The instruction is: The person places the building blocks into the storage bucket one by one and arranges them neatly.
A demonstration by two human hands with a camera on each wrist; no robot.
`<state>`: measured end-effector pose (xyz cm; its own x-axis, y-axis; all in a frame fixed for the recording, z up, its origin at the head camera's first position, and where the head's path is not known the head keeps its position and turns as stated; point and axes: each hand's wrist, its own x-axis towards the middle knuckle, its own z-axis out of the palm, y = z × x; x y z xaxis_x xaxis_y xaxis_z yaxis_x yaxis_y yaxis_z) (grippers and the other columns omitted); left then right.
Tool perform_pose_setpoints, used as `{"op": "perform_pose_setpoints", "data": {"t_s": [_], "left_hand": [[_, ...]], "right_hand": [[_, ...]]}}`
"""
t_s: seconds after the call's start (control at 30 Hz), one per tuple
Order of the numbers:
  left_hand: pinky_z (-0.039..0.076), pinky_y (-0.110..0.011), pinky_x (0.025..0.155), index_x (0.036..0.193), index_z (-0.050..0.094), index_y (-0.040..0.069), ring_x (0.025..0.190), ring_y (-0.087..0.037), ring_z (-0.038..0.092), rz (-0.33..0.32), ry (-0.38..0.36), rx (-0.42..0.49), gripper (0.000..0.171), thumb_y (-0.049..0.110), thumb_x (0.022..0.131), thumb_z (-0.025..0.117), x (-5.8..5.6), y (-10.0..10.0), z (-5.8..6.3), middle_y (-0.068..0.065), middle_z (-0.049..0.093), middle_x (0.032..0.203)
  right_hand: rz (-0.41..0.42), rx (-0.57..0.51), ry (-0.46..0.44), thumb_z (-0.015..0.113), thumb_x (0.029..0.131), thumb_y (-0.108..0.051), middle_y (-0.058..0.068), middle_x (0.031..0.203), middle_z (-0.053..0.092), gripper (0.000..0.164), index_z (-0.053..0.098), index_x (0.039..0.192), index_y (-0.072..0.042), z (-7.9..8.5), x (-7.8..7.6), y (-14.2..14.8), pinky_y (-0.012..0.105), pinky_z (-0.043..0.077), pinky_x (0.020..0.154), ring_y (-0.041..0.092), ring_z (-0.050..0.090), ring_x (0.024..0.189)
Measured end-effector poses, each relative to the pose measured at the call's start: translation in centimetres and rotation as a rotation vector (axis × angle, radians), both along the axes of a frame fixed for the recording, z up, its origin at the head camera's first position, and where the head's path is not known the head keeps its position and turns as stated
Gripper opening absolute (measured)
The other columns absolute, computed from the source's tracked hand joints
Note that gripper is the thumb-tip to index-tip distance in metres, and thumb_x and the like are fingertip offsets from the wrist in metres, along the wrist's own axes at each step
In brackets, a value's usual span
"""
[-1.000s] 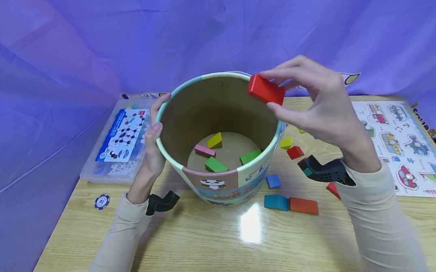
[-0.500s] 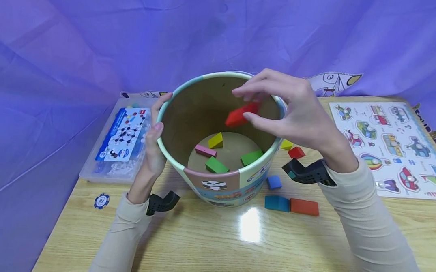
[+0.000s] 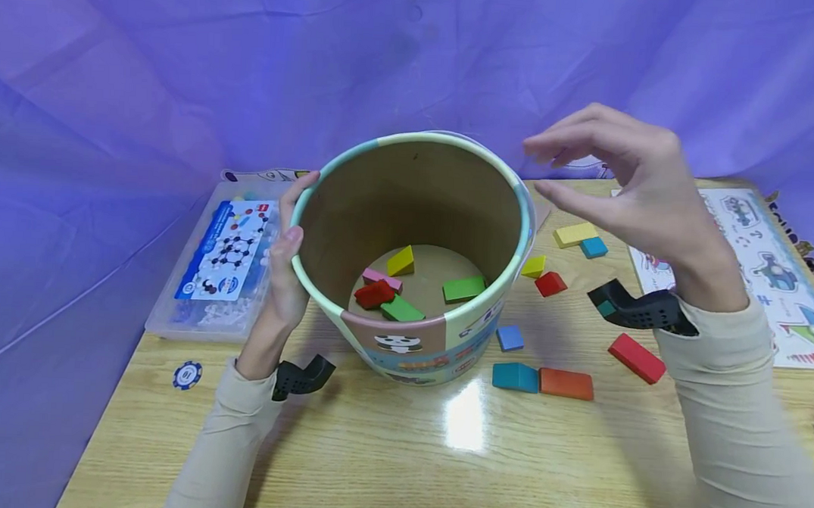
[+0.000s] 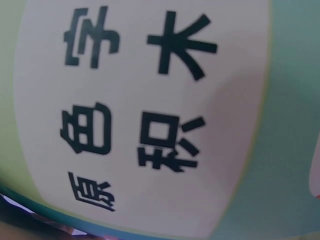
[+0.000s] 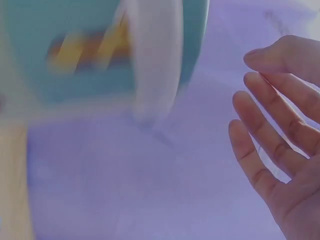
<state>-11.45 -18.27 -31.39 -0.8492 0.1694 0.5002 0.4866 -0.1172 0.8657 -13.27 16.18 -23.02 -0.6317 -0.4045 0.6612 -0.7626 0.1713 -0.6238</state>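
Note:
A round, patterned bucket (image 3: 394,344) stands tilted toward me in the head view. My left hand (image 3: 286,279) holds its left side, thumb and a finger at the rim. Dark printed characters on its wall fill the left wrist view. Inside lie a red block (image 3: 374,293), a pink block (image 3: 387,280), a yellow wedge (image 3: 401,262), and two green blocks, one at the front (image 3: 402,309) and one at the right (image 3: 464,289). Off the bucket's right rim, my right hand (image 3: 629,165) is raised with fingers spread and nothing between them; the right wrist view shows its palm (image 5: 305,195).
Right of the bucket lie loose blocks: blue (image 3: 510,338), teal (image 3: 515,377), orange (image 3: 566,384), red (image 3: 637,358), a red wedge (image 3: 551,284) and yellow (image 3: 574,235). A picture puzzle board (image 3: 781,278) is at right; a clear plastic case (image 3: 215,268) and poker chip (image 3: 187,375) are left.
My right hand carried a red block over the bucket and let it go; it now lies inside beside the pink and green ones. The hand has drawn back rightward. My left hand stayed put.

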Motion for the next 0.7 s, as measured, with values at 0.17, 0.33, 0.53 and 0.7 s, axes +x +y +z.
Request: {"op": "perform_pose_setpoints", "data": {"t_s": [0.17,0.33,0.53,0.7], "left_hand": [[0.033,-0.053,0.108,0.146,0.029,0.018,0.134,-0.037,0.032,-0.002,0.003,0.005,0.066,0.053,0.091,0.039,0.0,0.0,-0.1,-0.015,0.033,0.146],[0.033,-0.053,0.108,0.146,0.030,0.019,0.134,-0.037,0.032,0.002,0.006,0.007,0.065,0.052,0.091,0.039,0.0,0.0,0.0,-0.014,0.033,0.147],[0.034,-0.054,0.108,0.146,0.030,0.019,0.134,-0.035,0.033,-0.003,0.006,0.022,0.066,0.053,0.090,0.041,-0.1,0.0,0.0,-0.014,0.033,0.146],[0.033,-0.053,0.108,0.146,0.030,0.019,0.134,-0.036,0.031,-0.004,0.011,0.014,0.067,0.053,0.090,0.041,-0.1,0.2,0.0,-0.014,0.033,0.146]], "right_hand": [[-0.229,0.177,-0.090,0.071,0.079,0.010,0.009,0.111,0.068,0.039,0.069,0.116,-0.002,-3.6,-2.4,3.9,0.014,0.048,0.087,0.008,0.062,0.098],[-0.406,0.430,-0.233,0.069,0.086,-0.006,0.010,0.111,0.067,0.030,0.069,0.116,-0.006,-8.9,-4.7,6.3,0.025,0.049,0.089,0.013,0.061,0.098],[-0.438,0.496,-0.455,0.067,0.087,-0.004,0.024,0.124,0.059,0.033,0.065,0.120,0.001,-13.6,-6.4,7.5,0.058,0.040,0.098,0.042,0.055,0.114],[-0.436,0.506,-0.559,0.069,0.085,0.000,0.024,0.132,0.053,0.037,0.064,0.121,0.002,-15.7,-6.9,8.1,0.060,0.035,0.103,0.044,0.046,0.124]]}}
